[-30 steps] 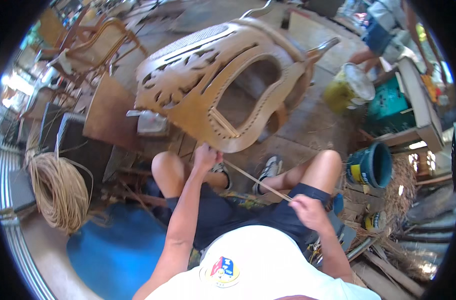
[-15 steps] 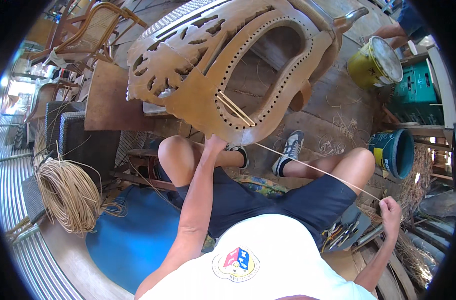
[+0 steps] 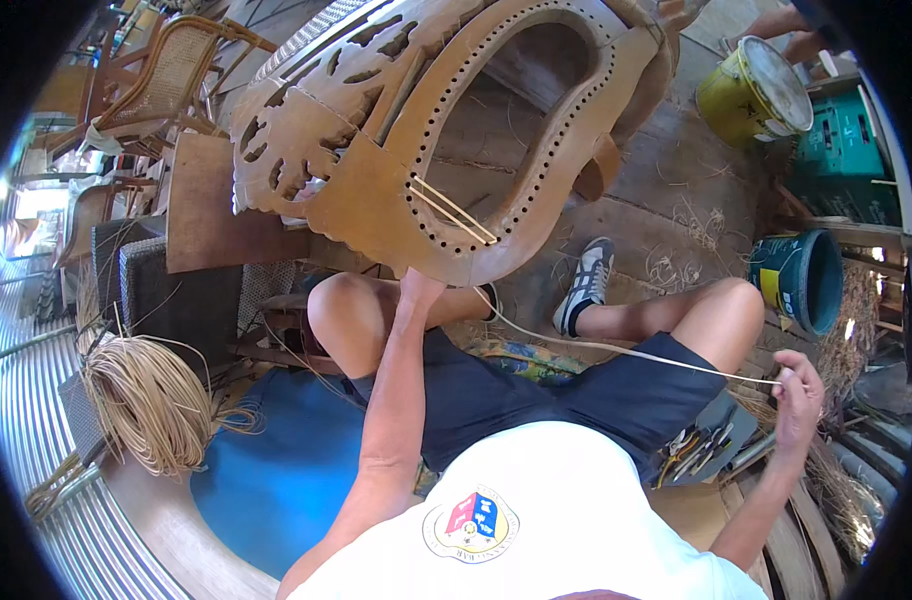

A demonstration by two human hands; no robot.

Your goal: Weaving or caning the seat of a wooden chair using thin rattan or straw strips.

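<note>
and here's the right hand (image 3: 798,402), out wide beyond the knee, thumb and fingertips pinched on a pale cane strand (image 3: 616,348)! the strand dips in a slack curve across the shorts, up to the lower edge of the carved wooden frame (image 3: 361,205). over at that same edge, the left hand (image 3: 422,288) is pressed in close, its fingers hidden behind the wood, so open or closed, i cannot tell. the frame sits beyond the knees, two short pale strips (image 3: 451,212) lying across the lower end of its hole-lined opening.

to the containers! top right, a yellow pail (image 3: 728,103) with a pale top, contents out of sight. behind it, a green crate (image 3: 838,150), its inside unclear. below, a teal bucket (image 3: 784,285) tilts its mouth rightward, contents hard to read. by the thigh, a grey tray (image 3: 734,425) carries hand tools (image 3: 694,455), some yellow-handled.
</note>
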